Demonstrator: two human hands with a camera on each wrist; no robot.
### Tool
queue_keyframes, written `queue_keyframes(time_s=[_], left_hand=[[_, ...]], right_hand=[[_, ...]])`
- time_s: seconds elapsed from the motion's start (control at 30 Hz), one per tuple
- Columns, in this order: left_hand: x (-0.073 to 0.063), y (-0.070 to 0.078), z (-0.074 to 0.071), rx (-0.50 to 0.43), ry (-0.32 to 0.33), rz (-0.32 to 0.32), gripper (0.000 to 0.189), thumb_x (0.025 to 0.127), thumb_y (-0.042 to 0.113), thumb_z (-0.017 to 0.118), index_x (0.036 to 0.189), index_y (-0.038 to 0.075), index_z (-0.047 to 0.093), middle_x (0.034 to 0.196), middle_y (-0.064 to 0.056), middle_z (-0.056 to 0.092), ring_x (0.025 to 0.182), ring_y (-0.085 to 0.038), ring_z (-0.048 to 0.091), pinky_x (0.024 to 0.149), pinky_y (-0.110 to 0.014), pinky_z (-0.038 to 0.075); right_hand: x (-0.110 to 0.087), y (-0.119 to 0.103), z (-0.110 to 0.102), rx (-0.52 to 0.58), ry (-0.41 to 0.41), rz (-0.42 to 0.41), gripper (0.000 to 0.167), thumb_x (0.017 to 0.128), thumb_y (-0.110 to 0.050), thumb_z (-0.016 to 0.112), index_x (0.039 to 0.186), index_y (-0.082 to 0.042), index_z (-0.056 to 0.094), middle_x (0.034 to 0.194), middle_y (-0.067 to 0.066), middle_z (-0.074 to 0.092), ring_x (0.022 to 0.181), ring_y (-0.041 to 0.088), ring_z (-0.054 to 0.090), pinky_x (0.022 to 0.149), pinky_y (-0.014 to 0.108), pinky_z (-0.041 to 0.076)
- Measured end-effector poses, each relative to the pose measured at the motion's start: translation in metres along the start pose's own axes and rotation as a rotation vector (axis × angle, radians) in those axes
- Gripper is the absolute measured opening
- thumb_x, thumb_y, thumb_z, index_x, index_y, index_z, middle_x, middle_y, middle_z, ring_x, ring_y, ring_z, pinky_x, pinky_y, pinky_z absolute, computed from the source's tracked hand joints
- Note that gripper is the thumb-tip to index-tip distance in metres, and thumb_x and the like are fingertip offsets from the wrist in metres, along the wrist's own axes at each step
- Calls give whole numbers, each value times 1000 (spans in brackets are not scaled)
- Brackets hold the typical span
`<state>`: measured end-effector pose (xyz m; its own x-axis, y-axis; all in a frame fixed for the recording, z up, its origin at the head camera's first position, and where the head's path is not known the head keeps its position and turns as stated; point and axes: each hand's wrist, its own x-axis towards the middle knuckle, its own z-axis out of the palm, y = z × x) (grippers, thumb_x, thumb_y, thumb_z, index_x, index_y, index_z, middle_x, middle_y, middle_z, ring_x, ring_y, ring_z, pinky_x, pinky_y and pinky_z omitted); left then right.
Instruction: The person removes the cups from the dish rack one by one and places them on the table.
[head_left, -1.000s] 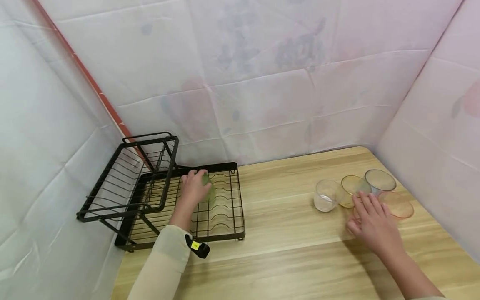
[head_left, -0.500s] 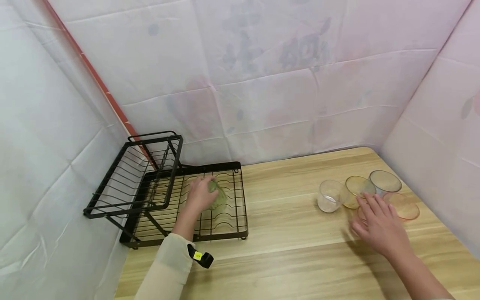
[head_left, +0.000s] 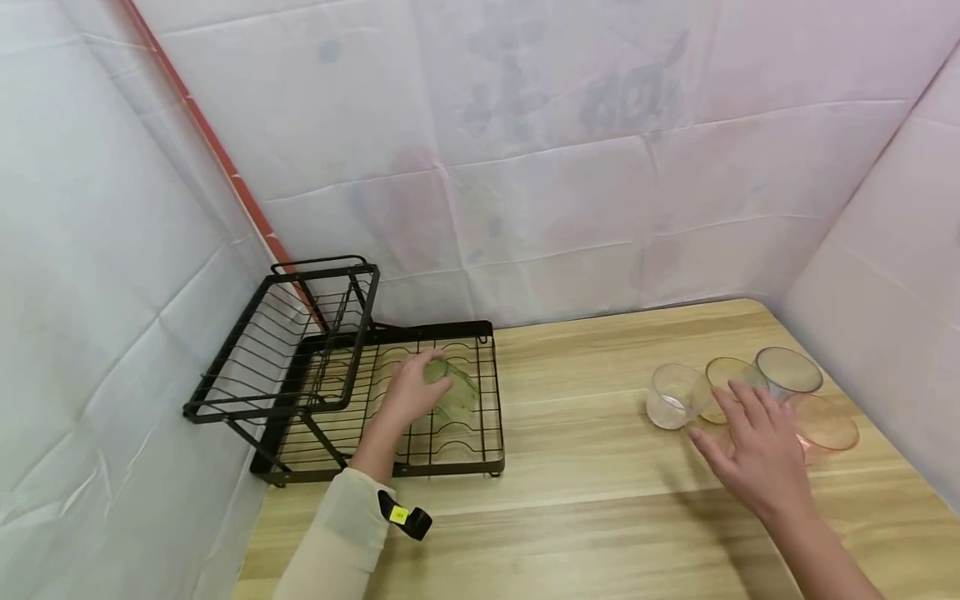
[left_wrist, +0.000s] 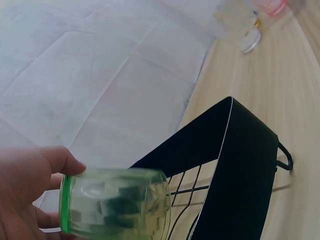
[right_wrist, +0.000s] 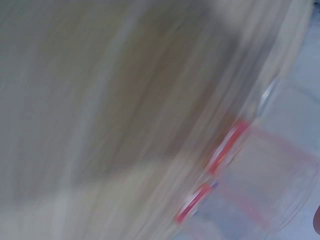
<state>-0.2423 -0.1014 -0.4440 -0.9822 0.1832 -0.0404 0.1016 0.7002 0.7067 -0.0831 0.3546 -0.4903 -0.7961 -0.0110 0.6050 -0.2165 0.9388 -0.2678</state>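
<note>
My left hand (head_left: pixel 412 387) grips a green tumbler (head_left: pixel 461 392) by its base, over the lower tier of a black dish rack (head_left: pixel 495 417). In the left wrist view the tumbler (left_wrist: pixel 120 205) lies sideways, its mouth pointing away from the palm. My right hand (head_left: pixel 761 454) is spread with thumb apart, above a cluster of glasses at the right. Among these are a clear glass (head_left: pixel 666 404), a yellow glass (head_left: pixel 723 372), a grey-blue glass (head_left: pixel 787 375) and a pink glass (head_left: pixel 836 432). Two red bases show in the blurred right wrist view, on a pink glass (right_wrist: pixel 270 170) and its neighbour.
An upper wire tier (head_left: pixel 277 342) of the rack rises on the left. White patterned sheeting (head_left: pixel 540 233) walls off the back and both sides of the wooden table (head_left: pixel 570 450). A black camera strap (head_left: pixel 405 515) circles the left wrist.
The left hand has shifted right over the rack, and the green tumbler has tilted further that way. The right hand has drawn back a little from the glasses, its thumb spreading. The head view has turned left.
</note>
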Motion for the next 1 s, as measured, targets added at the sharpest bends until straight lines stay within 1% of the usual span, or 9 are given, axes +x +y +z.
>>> queue_keyframes(time_s=[0.07, 0.13, 0.3, 0.4, 0.5, 0.63, 0.7, 0.87, 1.0], left_hand=[[-2, 1, 0, -51, -9, 0, 42, 91, 29, 68, 131, 27, 59, 144, -10, 48, 136, -38, 40, 101, -59, 41], [-4, 2, 1, -98, -23, -10, 42, 91, 31, 68, 132, 28, 59, 145, -10, 48, 132, -34, 45, 96, -54, 45], [-10, 2, 5, -202, -47, -35, 41, 92, 31, 68, 132, 27, 59, 138, -14, 54, 98, -27, 61, 68, -36, 51], [-15, 3, 8, -258, -39, -38, 40, 92, 30, 68, 131, 26, 59, 131, -15, 56, 89, -25, 59, 62, -31, 52], [-19, 2, 12, -316, -30, -40, 41, 92, 32, 68, 131, 26, 60, 129, -14, 58, 94, -25, 59, 66, -34, 54], [-24, 0, 18, -417, -42, -46, 42, 92, 34, 68, 132, 25, 59, 128, -14, 59, 99, -25, 63, 74, -43, 57], [-27, -1, 21, -451, -47, -39, 42, 92, 34, 67, 132, 25, 59, 129, -14, 60, 101, -25, 64, 77, -45, 58], [-35, -4, 26, -570, -77, -35, 43, 94, 30, 67, 135, 23, 57, 134, -15, 57, 111, -28, 61, 84, -49, 57], [-45, -3, 27, -668, -97, -40, 45, 94, 24, 67, 137, 21, 54, 134, -16, 56, 110, -27, 62, 84, -46, 58]], right_hand=[[4, -12, 5, 59, 52, -24, 76, 90, -62, 55, 129, 3, 57, 134, 32, 50, 127, 55, 38, 116, 61, 17], [7, -24, 11, 110, 89, -46, 79, 92, -65, 50, 128, 5, 57, 131, 33, 51, 124, 56, 39, 116, 57, 21], [9, -54, 28, 228, 106, -71, 66, 92, -51, 60, 127, 4, 59, 129, 30, 54, 121, 52, 43, 117, 46, 24], [8, -71, 38, 283, 54, -29, 56, 88, -32, 70, 130, 3, 58, 132, 26, 53, 124, 48, 42, 118, 34, 22], [7, -88, 46, 345, -33, 55, 57, 85, -18, 73, 135, 1, 55, 138, 23, 50, 128, 45, 40, 116, 41, 26], [8, -110, 55, 459, -157, 162, 56, 91, -19, 69, 141, -5, 49, 143, 21, 47, 132, 42, 40, 105, 62, 33], [10, -120, 59, 517, -216, 198, 57, 94, -23, 66, 145, -8, 46, 145, 20, 45, 134, 42, 39, 103, 65, 33], [14, -144, 64, 664, -355, 270, 59, 99, -30, 59, 151, -11, 37, 149, 18, 42, 136, 41, 41, 106, 64, 34], [19, -159, 68, 799, -391, 315, 58, 100, -26, 59, 151, -10, 37, 149, 18, 43, 134, 39, 45, 109, 54, 36]])
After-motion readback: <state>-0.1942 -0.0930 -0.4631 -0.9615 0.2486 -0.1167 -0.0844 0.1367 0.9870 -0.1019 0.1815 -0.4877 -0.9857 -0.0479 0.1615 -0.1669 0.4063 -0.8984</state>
